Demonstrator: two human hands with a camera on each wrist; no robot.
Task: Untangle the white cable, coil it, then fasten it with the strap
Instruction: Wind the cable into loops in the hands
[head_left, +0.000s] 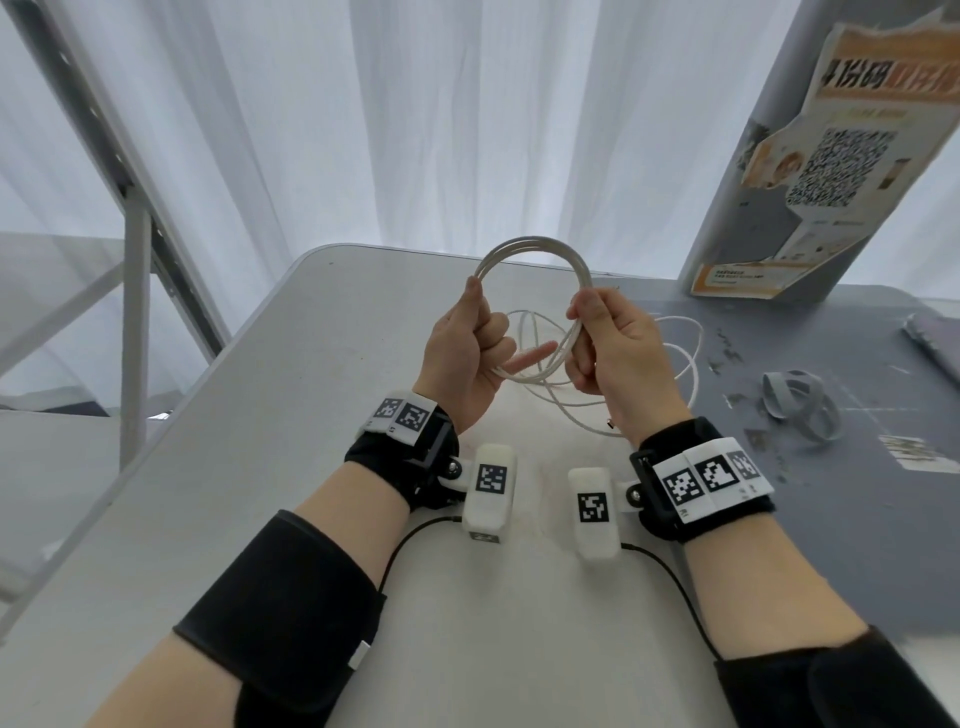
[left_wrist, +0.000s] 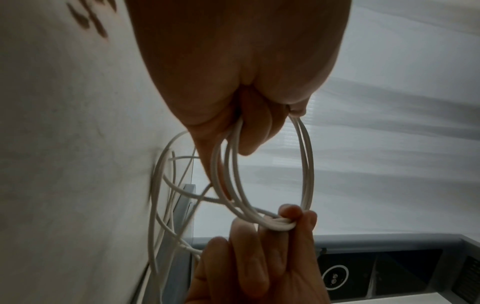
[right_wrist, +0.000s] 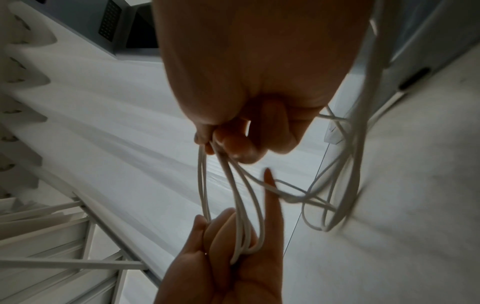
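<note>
Fingers: my left hand (head_left: 464, 358) and right hand (head_left: 610, 348) each pinch a side of the white cable (head_left: 524, 247), curled round its bundled turns.
Cable: several loops held upright above the table (head_left: 291, 415); loose length trails on the table just behind the coil.
Handling: I judge it light, springy and slick; grip where the turns bunch.
Strap: grey strap (head_left: 797, 402) lies right of the coil, well apart.
Hidden: cable ends are hard to make out.

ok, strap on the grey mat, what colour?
Light grey, the strap lies looped on the darker grey mat. Head view shows it best.
</note>
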